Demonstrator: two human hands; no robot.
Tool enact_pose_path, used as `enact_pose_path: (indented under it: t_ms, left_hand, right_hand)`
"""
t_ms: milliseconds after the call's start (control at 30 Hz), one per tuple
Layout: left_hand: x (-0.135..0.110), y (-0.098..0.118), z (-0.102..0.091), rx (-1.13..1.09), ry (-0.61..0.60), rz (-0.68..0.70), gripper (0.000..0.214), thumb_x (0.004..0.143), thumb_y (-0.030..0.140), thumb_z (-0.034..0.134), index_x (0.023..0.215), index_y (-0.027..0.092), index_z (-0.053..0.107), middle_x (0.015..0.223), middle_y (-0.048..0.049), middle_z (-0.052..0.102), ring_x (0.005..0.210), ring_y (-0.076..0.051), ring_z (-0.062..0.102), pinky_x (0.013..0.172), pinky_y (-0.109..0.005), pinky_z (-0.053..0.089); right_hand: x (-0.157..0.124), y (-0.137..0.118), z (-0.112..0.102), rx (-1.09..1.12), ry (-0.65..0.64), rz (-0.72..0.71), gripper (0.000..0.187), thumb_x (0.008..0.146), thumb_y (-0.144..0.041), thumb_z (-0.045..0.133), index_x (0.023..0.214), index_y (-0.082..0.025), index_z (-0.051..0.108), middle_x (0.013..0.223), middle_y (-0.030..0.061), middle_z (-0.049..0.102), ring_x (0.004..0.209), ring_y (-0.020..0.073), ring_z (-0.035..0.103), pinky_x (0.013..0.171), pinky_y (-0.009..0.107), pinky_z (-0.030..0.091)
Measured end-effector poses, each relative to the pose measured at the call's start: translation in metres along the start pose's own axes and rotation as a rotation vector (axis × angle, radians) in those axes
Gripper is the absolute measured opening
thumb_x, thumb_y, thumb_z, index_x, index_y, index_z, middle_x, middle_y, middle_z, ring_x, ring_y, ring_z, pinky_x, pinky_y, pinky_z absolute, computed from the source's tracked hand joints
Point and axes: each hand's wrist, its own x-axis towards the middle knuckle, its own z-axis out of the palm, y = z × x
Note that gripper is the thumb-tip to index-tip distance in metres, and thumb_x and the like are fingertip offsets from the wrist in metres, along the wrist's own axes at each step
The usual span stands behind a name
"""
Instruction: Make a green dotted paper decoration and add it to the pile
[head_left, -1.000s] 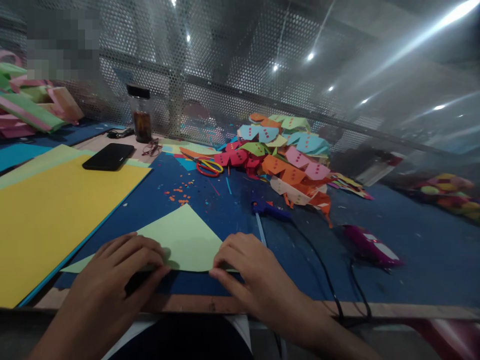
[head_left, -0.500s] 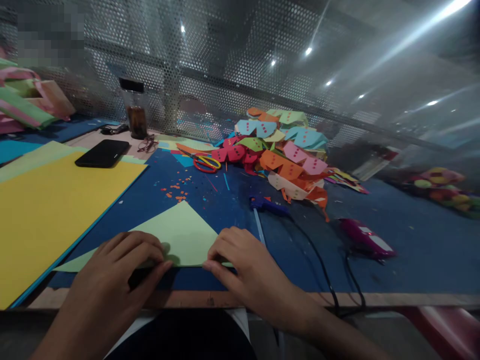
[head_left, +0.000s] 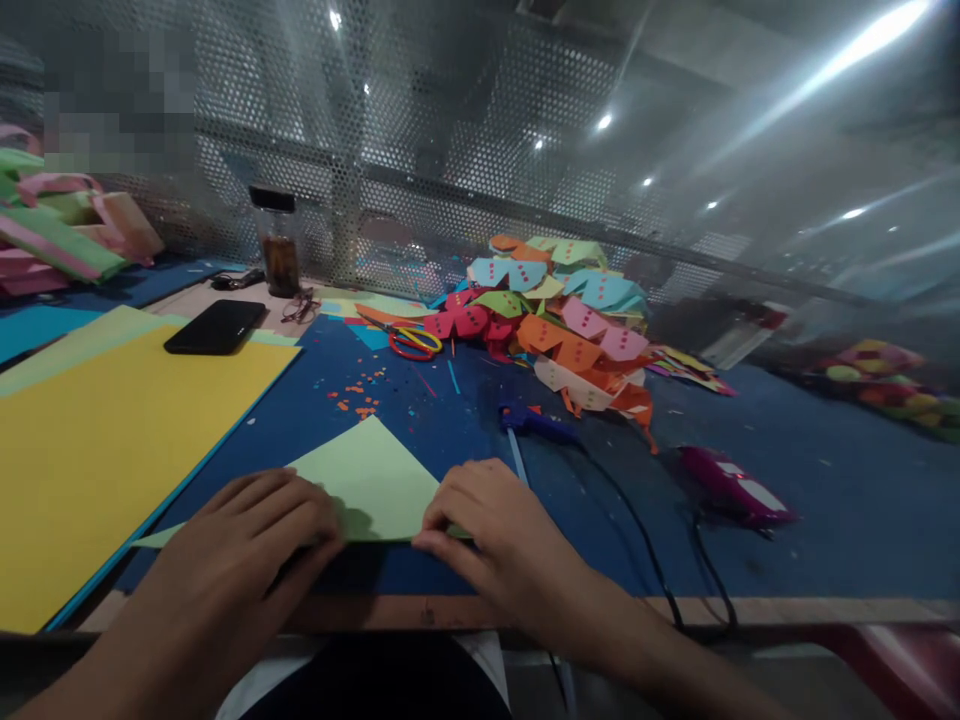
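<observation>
Pale green paper gripped along its near edge.
Left hand and right hand pinched it between thumbs and curled fingers; it lay on the blue tabletop.

gap between left hand and right hand is open above the green sheet. straight ahead: sheet lies low, then paper scraps on the blue mat, fine to pass over. scissors and tall folded-paper pile block further back. right side: glue gun near the hand, its black cord crosses any low sweep to the right; purple device past that. widest free mat is right of the device. left: yellow paper flat, passable; black slab and upright bottle at its far end.
</observation>
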Motion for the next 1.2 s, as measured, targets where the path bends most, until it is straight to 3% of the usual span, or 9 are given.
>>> enact_pose_path:
  t_ms: [100, 300, 533, 700, 767, 867, 933, 1033, 1200]
  left_hand:
    - [0.015, -0.001, -0.013, 0.139, 0.051, 0.063, 0.022, 0.104, 0.031, 0.044, 0.097, 0.026, 0.064, 0.092, 0.0, 0.073, 0.09, -0.024, 0.066, 0.089, -0.041, 0.044]
    - [0.066, -0.012, -0.046, 0.229, 0.174, 0.126, 0.025, 0.102, 0.039, 0.046, 0.088, 0.027, 0.063, 0.085, 0.002, 0.07, 0.08, -0.022, 0.066, 0.074, -0.037, 0.048]
    - [0.121, -0.024, -0.077, 0.407, 0.258, 0.181, 0.032, 0.105, 0.039, 0.038, 0.095, 0.026, 0.065, 0.092, -0.0027, 0.071, 0.091, -0.026, 0.066, 0.082, -0.042, 0.05]
    - [0.123, -0.037, -0.077, 0.489, 0.425, 0.324, 0.013, 0.1, 0.027, 0.054, 0.096, 0.024, 0.066, 0.093, -0.001, 0.072, 0.097, -0.024, 0.066, 0.089, -0.04, 0.048]
    - [0.111, -0.046, -0.064, 0.451, 0.356, 0.406, 0.009, 0.098, 0.023, 0.057, 0.097, 0.024, 0.066, 0.092, -0.0005, 0.071, 0.093, -0.024, 0.065, 0.084, -0.039, 0.048]
    - [0.09, -0.062, -0.035, 0.266, 0.027, 0.413, 0.017, 0.1, 0.016, 0.048, 0.099, 0.02, 0.065, 0.094, -0.004, 0.07, 0.088, -0.021, 0.063, 0.08, -0.036, 0.047]
    - [0.079, -0.069, -0.015, 0.199, -0.061, 0.376, 0.022, 0.101, 0.014, 0.046, 0.09, 0.02, 0.064, 0.087, -0.003, 0.068, 0.081, -0.019, 0.062, 0.076, -0.034, 0.045]
    - [0.069, -0.072, 0.006, 0.1, -0.093, 0.343, 0.025, 0.101, 0.013, 0.045, 0.086, 0.021, 0.063, 0.08, -0.0012, 0.067, 0.075, -0.017, 0.061, 0.071, -0.03, 0.043]
    - [0.065, -0.071, 0.013, 0.012, -0.11, 0.248, 0.024, 0.103, 0.018, 0.045, 0.086, 0.021, 0.062, 0.078, -0.0007, 0.067, 0.073, -0.017, 0.062, 0.068, -0.028, 0.045]
  right_hand:
    - [0.008, 0.001, -0.011, -0.043, 0.121, -0.06, 0.015, 0.098, -0.03, 0.065, 0.09, -0.017, 0.066, 0.088, 0.0025, 0.068, 0.084, 0.0181, 0.058, 0.077, 0.031, 0.034]
    - [0.037, 0.009, -0.042, -0.209, 0.309, -0.162, 0.018, 0.099, -0.029, 0.063, 0.088, -0.016, 0.066, 0.088, 0.0051, 0.07, 0.084, 0.0193, 0.061, 0.079, 0.033, 0.038]
    - [0.073, 0.019, -0.079, -0.498, 0.487, -0.26, 0.021, 0.102, -0.031, 0.058, 0.09, -0.016, 0.067, 0.089, 0.0056, 0.069, 0.087, 0.0204, 0.061, 0.083, 0.036, 0.039]
    - [0.083, 0.026, -0.082, -0.574, 0.562, -0.271, 0.023, 0.105, -0.033, 0.052, 0.095, -0.019, 0.067, 0.094, 0.0052, 0.068, 0.09, 0.022, 0.057, 0.085, 0.038, 0.037]
    - [0.079, 0.032, -0.069, -0.553, 0.488, -0.268, 0.024, 0.105, -0.031, 0.051, 0.095, -0.018, 0.067, 0.092, 0.0058, 0.068, 0.09, 0.022, 0.056, 0.085, 0.038, 0.037]
    - [0.07, 0.042, -0.041, -0.499, 0.182, -0.265, 0.025, 0.106, -0.031, 0.049, 0.097, -0.017, 0.068, 0.095, 0.0069, 0.069, 0.091, 0.0213, 0.056, 0.087, 0.038, 0.035]
    - [0.064, 0.046, -0.025, -0.473, 0.002, -0.267, 0.02, 0.103, -0.031, 0.054, 0.097, -0.017, 0.067, 0.097, 0.0075, 0.069, 0.093, 0.0221, 0.056, 0.086, 0.038, 0.035]
    - [0.058, 0.047, -0.013, -0.385, -0.178, -0.225, 0.014, 0.101, -0.028, 0.058, 0.097, -0.017, 0.066, 0.098, 0.0067, 0.068, 0.092, 0.0207, 0.058, 0.086, 0.037, 0.036]
    - [0.054, 0.049, -0.016, -0.198, -0.245, -0.133, 0.01, 0.1, -0.026, 0.06, 0.097, -0.017, 0.064, 0.1, 0.005, 0.068, 0.094, 0.0182, 0.06, 0.086, 0.033, 0.038]
